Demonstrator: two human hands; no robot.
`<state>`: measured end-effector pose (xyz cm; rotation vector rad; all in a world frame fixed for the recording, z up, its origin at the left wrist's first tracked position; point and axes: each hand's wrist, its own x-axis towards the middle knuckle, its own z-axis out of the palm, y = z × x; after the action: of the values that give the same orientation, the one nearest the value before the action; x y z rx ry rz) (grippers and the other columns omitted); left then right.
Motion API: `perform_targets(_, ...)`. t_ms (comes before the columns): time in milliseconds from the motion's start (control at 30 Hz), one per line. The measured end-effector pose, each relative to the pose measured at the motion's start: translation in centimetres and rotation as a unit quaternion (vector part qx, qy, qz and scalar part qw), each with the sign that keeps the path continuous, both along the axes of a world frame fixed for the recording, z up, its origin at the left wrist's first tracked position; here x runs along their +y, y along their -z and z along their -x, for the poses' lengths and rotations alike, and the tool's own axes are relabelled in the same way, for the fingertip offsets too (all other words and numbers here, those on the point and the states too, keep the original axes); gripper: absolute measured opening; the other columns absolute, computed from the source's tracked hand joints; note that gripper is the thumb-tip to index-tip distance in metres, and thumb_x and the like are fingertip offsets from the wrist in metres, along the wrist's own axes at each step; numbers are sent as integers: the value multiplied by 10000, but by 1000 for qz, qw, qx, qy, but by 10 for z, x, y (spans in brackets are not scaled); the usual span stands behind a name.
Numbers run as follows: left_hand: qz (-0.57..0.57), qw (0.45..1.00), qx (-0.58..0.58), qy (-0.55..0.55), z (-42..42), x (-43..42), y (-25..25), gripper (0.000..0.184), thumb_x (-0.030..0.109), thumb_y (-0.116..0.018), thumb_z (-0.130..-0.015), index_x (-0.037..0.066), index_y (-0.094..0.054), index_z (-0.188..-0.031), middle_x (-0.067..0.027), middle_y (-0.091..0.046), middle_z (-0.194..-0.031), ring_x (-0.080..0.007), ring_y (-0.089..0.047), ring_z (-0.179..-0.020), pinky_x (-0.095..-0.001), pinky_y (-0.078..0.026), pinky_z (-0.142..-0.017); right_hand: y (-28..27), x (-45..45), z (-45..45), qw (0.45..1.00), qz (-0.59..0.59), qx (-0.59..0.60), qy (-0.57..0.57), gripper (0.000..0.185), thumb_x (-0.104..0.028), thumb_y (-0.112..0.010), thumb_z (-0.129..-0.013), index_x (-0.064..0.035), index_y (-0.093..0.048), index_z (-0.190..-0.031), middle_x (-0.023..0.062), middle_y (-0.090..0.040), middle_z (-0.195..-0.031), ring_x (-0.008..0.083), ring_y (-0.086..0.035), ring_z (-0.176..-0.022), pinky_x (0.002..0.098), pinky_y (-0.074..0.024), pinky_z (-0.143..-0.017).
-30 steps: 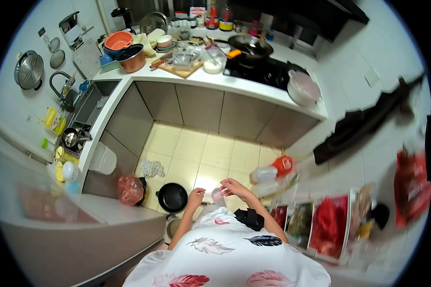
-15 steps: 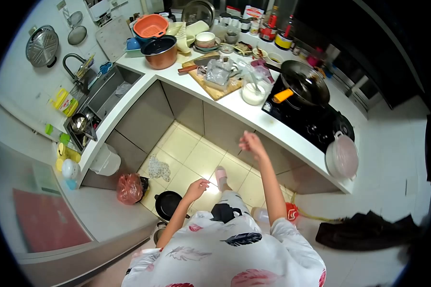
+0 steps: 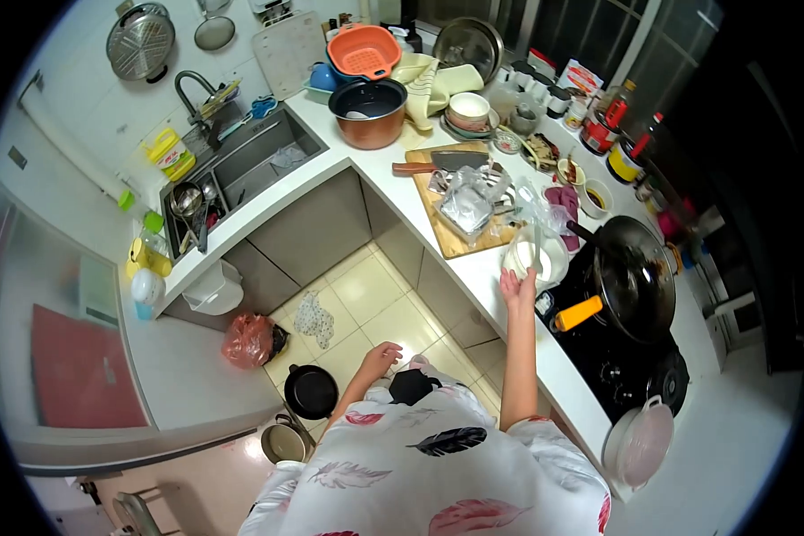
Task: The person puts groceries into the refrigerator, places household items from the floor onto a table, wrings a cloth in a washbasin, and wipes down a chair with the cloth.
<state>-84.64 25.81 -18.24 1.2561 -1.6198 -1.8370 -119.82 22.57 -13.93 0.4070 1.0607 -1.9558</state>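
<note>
Kitchen w/ pale tile floor (image 3: 362,290); black pan (image 3: 311,391) on it, near the person's left side. L-shaped white counter (image 3: 389,179) is the work surface. Sink (image 3: 263,170) set into its left leg; black hob (image 3: 598,357) in the right leg, wok (image 3: 634,286) on top, orange handle pointing to the surface's near edge. Pink-topped pot (image 3: 639,442) at the surface's right end corner; copper pot (image 3: 367,125) by the inner corner. Cutting board (image 3: 429,196) just right of that corner, close to the near edge, w/ knife (image 3: 460,161) across its far end and plastic-wrapped box (image 3: 466,210) mid-board.

White bowl (image 3: 520,257) sits at the near edge, btwn board's right corner and hob; white stuff inside, spoon (image 3: 538,248) sticking up from it.

RH (image 3: 518,288) is at the bowl's near rim, palm up, fingers slightly apart. Contact prob., but can't tell if they're gripping; view's small there. LH (image 3: 380,360) is over the floor in front of the body, fingers loosely curled w/ a gap, nothing seen in them.

Step in hand, my read: reach to bowl. Move from here calls for firm rim hold, bowl level, spoon minded.
</note>
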Motion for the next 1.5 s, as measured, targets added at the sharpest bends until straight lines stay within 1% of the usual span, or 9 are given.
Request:
perform_targets(267,-27,999,20,-21,22,-22,-1,206,107,-461,-824,0,-545,-978,-85,-605,-820,-129,-562,-716,-241,-461,-648,-23,26,-18,998,-35,-16,41,477,-283,-518,-783,7,-317,-1104,153,-444,-956,261,-550,-837,322,-447,-682)
perform_targets(367,9,999,32,-9,32,-29,-24,222,99,-430,-836,-14,-526,-1001,-94,-593,-847,-144,-565,-747,-252,-468,-670,-22,48,-26,996,-39,-79,-4,298,-163,-500,-745,-1,-384,-966,108,-518,-699,208,-560,-672,289,-449,-588)
perform_targets(600,-17,996,82,-16,43,-21,-55,237,119,-394,-854,0,-515,-1019,-72,-591,-850,-131,-557,-749,-237,-450,-683,-59,96,-82,975,-71,54,-203,230,-167,-445,-746,25,-447,-873,106,-524,-661,175,-511,-497,244,-413,-447)
perform_targets(700,-7,992,103,-68,30,-12,-68,266,180,-370,-884,8,-506,-1034,-63,-588,-858,-120,-541,-743,-237,-434,-706,-84,101,-106,898,-135,228,-352,306,-164,-395,-739,52,-431,-954,133,-542,-674,190,-549,-448,215,-397,-374)
perform_targets(867,55,973,147,-169,-8,21,-92,339,285,-344,-914,16,-498,-1049,-51,-565,-872,-114,-517,-760,-243,-417,-738,-94,97,-139,843,-117,248,-463,298,-135,-389,-737,61,-428,-958,139,-548,-668,191,-559,-463,225,-403,-390)
perform_targets(1067,89,936,119,-318,-46,96,-121,167,159,-482,-866,15,-456,-947,-36,-498,-769,-90,-496,-679,-206,-420,-646,-101,108,-202,720,-78,345,-597,247,-107,-420,-750,66,-422,-927,155,-560,-631,190,-558,-430,244,-407,-381)
perform_targets(1167,150,884,50,-440,-62,137,-132,264,178,-605,-788,30,-424,-910,-10,-437,-665,-70,-446,-581,-209,-382,-526,-109,123,-229,654,-36,361,-664,235,-113,-414,-764,61,-417,-922,160,-564,-626,190,-559,-429,247,-405,-374)
perform_targets(1267,154,862,-24,-482,-92,184,-117,248,183,-609,-786,35,-427,-866,10,-419,-620,-56,-401,-535,-204,-353,-481,-109,139,-261,580,-18,377,-722,217,-116,-411,-774,50,-415,-914,158,-566,-622,191,-559,-429,248,-402,-373)
perform_targets(1500,133,733,-132,-654,-131,292,-112,281,198,-617,-774,26,-437,-644,-6,-389,-508,-75,-338,-475,-236,-303,-433,-95,171,-346,376,43,370,-848,187,-115,-417,-776,33,-418,-890,155,-566,-611,182,-554,-422,239,-393,-371)
